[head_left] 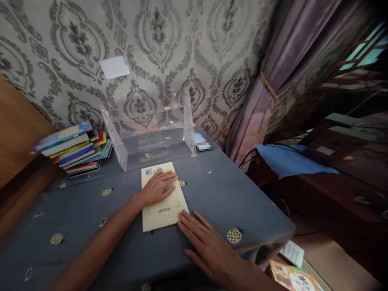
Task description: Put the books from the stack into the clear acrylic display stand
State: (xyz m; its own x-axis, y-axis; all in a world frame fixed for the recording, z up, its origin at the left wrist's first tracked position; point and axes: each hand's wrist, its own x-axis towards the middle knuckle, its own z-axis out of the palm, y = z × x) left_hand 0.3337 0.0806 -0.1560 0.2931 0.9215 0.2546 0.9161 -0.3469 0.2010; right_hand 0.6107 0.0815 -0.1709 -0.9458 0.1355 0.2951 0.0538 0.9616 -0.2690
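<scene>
A pale yellow book (151, 216) lies flat on the blue-grey tablecloth, with a barcode near its far edge and green print near its close edge. Across its upper middle rests my left hand (159, 188), palm down with the fingers stretched out to the right. My right hand (209, 244) lies at the book's near right corner, fingers extended and the tips touching that corner. Just behind the book stands a clear plastic rack (117, 139) with slanted side panels. Neither hand grips anything.
A stack of books (75, 147) stands at the back left by a wooden panel. Right of the rack lies a partly blurred packet (201, 141). A tied purple curtain (257, 113) hangs by the wall. Below the table's right edge are a white keyboard (292, 252) and an orange book (294, 277).
</scene>
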